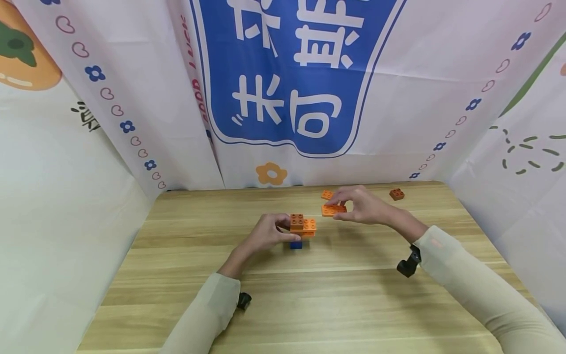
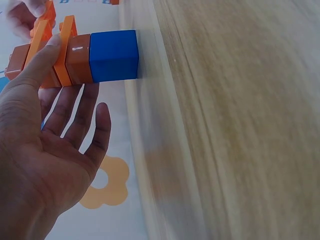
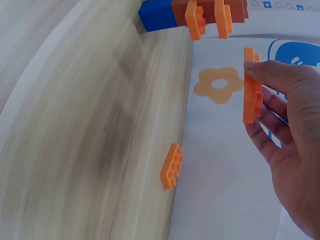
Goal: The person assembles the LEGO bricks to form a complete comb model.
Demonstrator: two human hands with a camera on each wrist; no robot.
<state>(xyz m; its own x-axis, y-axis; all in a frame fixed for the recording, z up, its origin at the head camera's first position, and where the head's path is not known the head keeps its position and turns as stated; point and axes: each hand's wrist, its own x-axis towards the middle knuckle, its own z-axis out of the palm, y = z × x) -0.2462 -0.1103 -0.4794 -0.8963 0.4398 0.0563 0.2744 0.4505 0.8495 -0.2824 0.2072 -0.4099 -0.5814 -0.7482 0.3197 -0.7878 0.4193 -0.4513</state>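
Note:
A stack of building bricks (image 2: 114, 56) stands on the table, blue at the bottom, with brown bricks and two flat orange plates alternating above it. My left hand (image 1: 268, 232) grips the stack from the left, thumb on the near side and fingers behind. To the right of the stack and clear of the table, a flat orange brick plate (image 3: 249, 90) is pinched between thumb and fingers of my right hand (image 1: 363, 206). In the right wrist view its studs face the palm side, and a gap separates it from the stack.
Another orange plate (image 3: 172, 167) lies on the table (image 1: 353, 305) near the back edge, partly behind my right hand in the head view. Farther right sits a small brown brick (image 1: 397, 194). A printed cloth (image 1: 398, 123) hangs behind the table.

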